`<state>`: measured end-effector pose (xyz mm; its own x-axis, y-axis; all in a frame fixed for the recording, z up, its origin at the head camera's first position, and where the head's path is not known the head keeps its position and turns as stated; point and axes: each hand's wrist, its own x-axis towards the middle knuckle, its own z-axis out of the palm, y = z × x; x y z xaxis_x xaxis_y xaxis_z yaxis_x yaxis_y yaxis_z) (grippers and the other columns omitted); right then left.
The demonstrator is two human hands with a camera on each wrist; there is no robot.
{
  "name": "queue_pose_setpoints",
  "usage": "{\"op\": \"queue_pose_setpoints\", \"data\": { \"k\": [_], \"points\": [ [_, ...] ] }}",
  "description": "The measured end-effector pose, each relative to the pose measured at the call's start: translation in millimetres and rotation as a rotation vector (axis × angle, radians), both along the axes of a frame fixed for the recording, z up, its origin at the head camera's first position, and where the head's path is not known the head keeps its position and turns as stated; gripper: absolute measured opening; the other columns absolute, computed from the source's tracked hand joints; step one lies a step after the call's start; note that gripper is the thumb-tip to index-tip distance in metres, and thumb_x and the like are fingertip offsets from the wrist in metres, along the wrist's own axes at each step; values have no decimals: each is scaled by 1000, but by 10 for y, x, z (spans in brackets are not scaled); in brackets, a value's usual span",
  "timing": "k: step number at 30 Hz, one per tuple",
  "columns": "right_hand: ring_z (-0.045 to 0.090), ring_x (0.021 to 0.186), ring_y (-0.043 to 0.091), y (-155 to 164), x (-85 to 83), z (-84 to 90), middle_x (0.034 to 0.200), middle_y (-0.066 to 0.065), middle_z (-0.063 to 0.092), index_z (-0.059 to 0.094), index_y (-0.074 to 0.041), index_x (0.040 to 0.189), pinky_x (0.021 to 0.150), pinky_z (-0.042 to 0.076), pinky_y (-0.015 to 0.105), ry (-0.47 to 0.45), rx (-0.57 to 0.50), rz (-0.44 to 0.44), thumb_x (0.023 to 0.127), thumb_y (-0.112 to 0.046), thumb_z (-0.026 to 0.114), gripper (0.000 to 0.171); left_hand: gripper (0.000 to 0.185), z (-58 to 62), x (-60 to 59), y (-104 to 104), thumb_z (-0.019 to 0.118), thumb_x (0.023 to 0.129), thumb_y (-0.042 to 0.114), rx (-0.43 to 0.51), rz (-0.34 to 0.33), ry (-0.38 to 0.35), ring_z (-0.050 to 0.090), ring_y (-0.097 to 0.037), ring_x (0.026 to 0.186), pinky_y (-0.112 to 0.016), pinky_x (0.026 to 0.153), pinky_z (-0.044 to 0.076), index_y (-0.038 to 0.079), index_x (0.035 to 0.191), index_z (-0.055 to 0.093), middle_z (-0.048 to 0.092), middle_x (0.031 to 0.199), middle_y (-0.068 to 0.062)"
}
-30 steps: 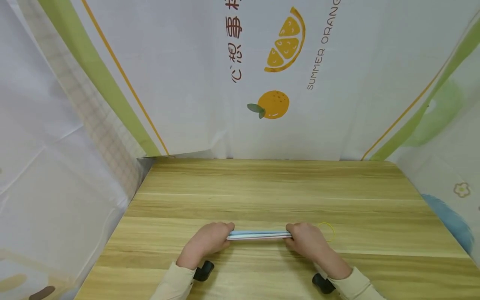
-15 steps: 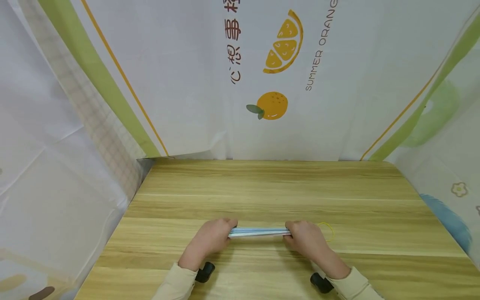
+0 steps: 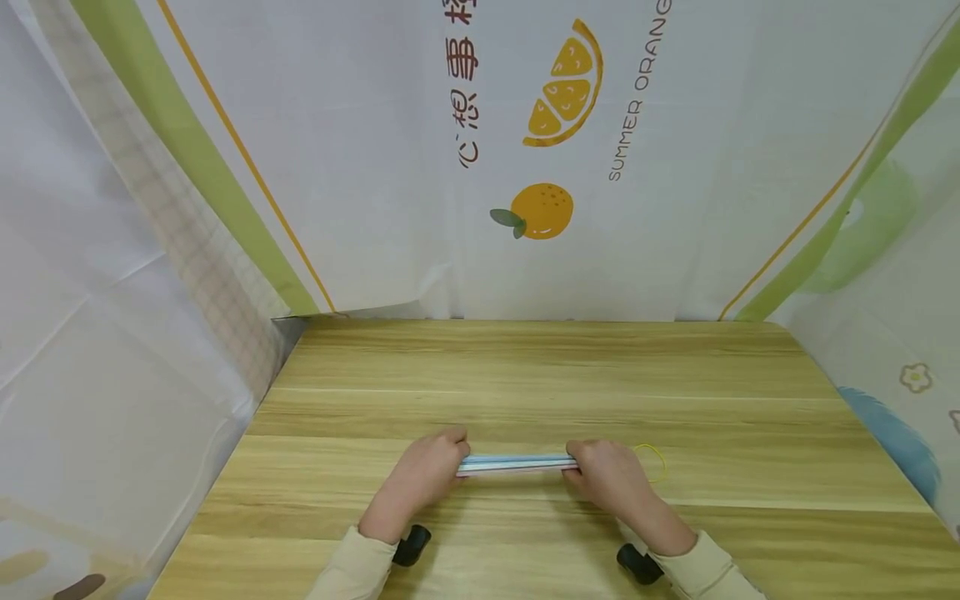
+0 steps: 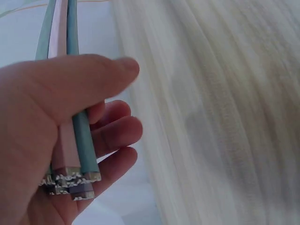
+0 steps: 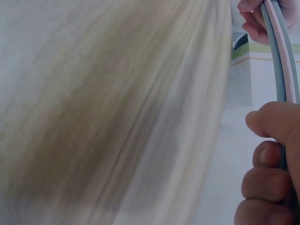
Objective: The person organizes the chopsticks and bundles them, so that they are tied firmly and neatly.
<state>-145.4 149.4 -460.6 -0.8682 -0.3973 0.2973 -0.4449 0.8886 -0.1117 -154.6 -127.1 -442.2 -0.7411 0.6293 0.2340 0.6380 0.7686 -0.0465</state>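
Observation:
A bundle of long, thin sticks [image 3: 516,464] in pastel blue, pink and green stretches level between both hands above the table. My left hand [image 3: 422,473] grips its left end. In the left wrist view, the thumb lies across the sticks [image 4: 85,145], whose silvery ends look jagged and poke out below. My right hand [image 3: 609,477] holds the other end with curled fingers. In the right wrist view, the sticks [image 5: 275,51] look slightly bowed, and the far hand shows at the top. The palm hides the sticks' right tips.
On the wooden table [image 3: 540,375], a thin yellow loop [image 3: 663,463] like a rubber band lies just beyond my right hand. A white cloth [image 3: 360,167] printed with oranges hangs behind the table's back edge, with more cloth at both sides.
Both hands, still holding the bundle, have risen slightly in the head view. The right hand has drifted a little left. The view itself has shifted slightly.

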Motion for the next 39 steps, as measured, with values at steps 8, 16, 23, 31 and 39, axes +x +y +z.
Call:
{"op": "queue_pose_setpoints", "data": {
  "k": [8,16,23,31,39],
  "points": [
    [22,47,3,6,-13,25,52,-13,25,37,-21,58,41,18,19,18,-9,-9,76,-16,69,38,27,13,12,14,81,71,23,31,-17,-24,59,-9,60,-22,50,45,14,80,57,65,74,2],
    [22,47,3,-2,-7,41,53,-12,25,38,-20,58,42,18,19,14,-25,15,77,-17,72,39,41,32,13,32,81,68,44,44,29,-71,38,-3,49,-20,42,34,15,73,52,48,59,9],
    [22,47,3,-15,-16,32,53,-13,25,38,-21,58,42,19,19,9,-24,19,78,-19,71,38,38,-6,-5,44,78,74,43,24,56,56,41,-5,46,-24,41,36,18,66,51,55,56,7],
    [22,47,2,-25,-13,31,52,-13,24,37,-21,57,41,19,19,39,-38,28,76,-20,72,40,28,-31,-15,44,82,72,35,-1,27,201,56,-10,60,-26,55,48,14,70,62,61,69,4],
    [21,47,2,-31,-2,57,52,-13,24,36,-21,58,41,18,19,52,-36,17,75,-18,72,40,28,-15,1,42,79,75,25,1,21,143,43,-5,47,-21,40,36,14,68,55,53,59,4]
  ]
}}
